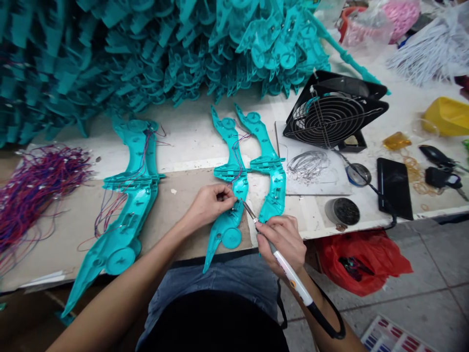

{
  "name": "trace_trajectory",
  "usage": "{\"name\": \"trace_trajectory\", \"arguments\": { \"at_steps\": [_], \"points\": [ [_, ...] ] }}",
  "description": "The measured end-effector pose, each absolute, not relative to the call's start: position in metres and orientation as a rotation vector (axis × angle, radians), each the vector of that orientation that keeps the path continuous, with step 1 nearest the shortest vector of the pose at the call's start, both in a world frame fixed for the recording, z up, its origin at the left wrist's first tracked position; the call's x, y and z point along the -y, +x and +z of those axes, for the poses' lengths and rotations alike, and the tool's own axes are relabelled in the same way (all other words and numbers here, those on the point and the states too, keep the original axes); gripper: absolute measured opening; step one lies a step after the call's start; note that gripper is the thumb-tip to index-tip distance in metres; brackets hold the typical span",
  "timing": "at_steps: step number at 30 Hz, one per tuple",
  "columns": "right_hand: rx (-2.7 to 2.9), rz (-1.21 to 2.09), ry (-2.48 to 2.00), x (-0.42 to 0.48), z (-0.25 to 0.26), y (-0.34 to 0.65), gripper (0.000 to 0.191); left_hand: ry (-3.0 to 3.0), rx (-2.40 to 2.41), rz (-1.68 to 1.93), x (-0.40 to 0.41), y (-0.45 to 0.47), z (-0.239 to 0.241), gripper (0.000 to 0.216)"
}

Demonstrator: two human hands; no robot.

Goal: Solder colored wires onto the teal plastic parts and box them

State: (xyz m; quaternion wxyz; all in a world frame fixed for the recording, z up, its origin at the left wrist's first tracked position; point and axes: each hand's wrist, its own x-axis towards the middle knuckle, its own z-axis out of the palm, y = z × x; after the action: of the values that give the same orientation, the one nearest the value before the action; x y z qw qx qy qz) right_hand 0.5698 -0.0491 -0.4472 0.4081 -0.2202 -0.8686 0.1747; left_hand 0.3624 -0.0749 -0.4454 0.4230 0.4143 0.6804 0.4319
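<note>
My right hand (282,242) is closed around a soldering iron (293,281) with a white handle and black cord. Its metal tip reaches a teal plastic bow-shaped shell (240,188) lying in front of me. My left hand (212,203) is pinched at the same shell, beside the tip; thin red and blue wires (238,156) run along the shell to its fingers, which hide what they hold. Just right of it lies another teal shell (273,183). Farther left, more teal shells (134,205) lie stacked together with wires across them.
Many teal shells (164,49) are heaped along the back. A bundle of red and blue wires (40,190) lies at left. On the right stand a black fan (330,110), a board with thin wire (311,166), a round tin (342,211) and a black box (394,188). A red bag (362,259) hangs below the edge.
</note>
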Motion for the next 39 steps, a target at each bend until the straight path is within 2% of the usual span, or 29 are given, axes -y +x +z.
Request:
{"name": "trace_trajectory", "arguments": {
  "at_steps": [24, 27, 29, 32, 34, 36, 39],
  "points": [
    [1.935, 0.391, -0.707, 0.010, -0.463, 0.574, 0.027, 1.062, -1.709, 1.061, 0.074, 0.362, -0.450, 0.010],
    [1.978, 0.358, -0.764, 0.002, -0.463, 0.571, 0.032, 1.111, -1.730, 1.033, 0.075, 0.360, -0.452, 0.012],
    [1.996, 0.347, -0.795, -0.001, -0.463, 0.569, 0.035, 1.180, -1.778, 1.022, 0.080, 0.362, -0.451, 0.022],
    [2.031, 0.383, -0.837, -0.004, -0.463, 0.565, 0.035, 1.398, -1.930, 0.913, 0.093, 0.372, -0.444, 0.071],
    [2.039, 0.425, -0.860, -0.004, -0.463, 0.563, 0.035, 1.540, -2.044, 0.775, 0.104, 0.385, -0.441, 0.094],
    [2.029, 0.455, -0.879, -0.003, -0.463, 0.562, 0.035, 1.593, -2.146, 0.678, 0.112, 0.398, -0.441, 0.094],
    [2.022, 0.458, -0.908, -0.003, -0.464, 0.560, 0.036, 1.556, -2.220, 0.679, 0.118, 0.410, -0.444, 0.079]
  ]
}}
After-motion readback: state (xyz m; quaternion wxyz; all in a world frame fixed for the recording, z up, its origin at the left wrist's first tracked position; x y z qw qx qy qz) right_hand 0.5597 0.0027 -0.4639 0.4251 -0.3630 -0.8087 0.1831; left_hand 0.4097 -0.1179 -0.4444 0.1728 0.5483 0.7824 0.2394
